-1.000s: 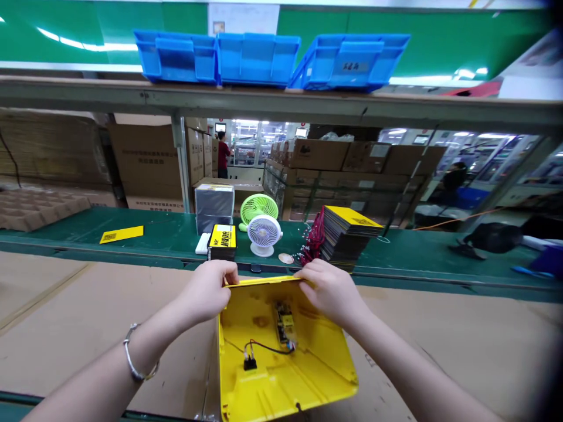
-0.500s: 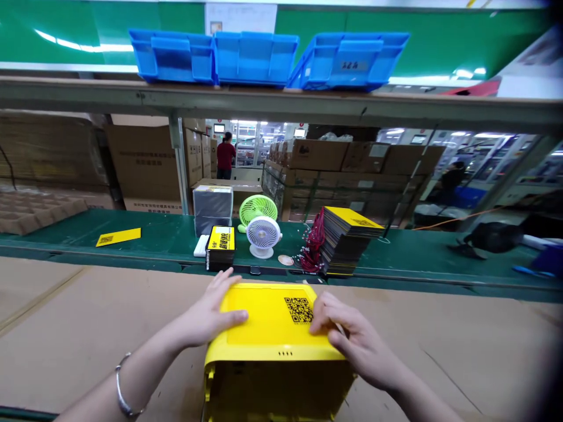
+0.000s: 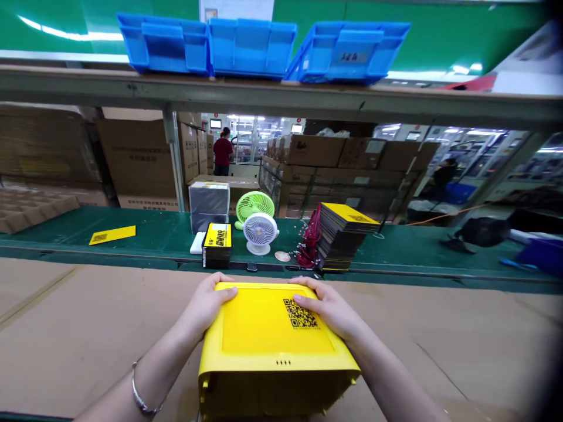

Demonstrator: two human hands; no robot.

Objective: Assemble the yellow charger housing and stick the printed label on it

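Left hand (image 3: 207,305), right hand (image 3: 331,306), fingers (image 3: 307,302) clamped on 1 yellow housing (image 3: 272,343), 1 QR code (image 3: 301,315)

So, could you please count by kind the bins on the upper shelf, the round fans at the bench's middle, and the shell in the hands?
Blue bins: 3
Fans: 2, one green, one white
Yellow shell: 1, held by left hand and right hand
Total: 6

A factory workshop: stacked cartons (image 3: 338,183), blue bins (image 3: 251,51) on a shelf (image 3: 264,101), a long green workbench (image 3: 409,251).
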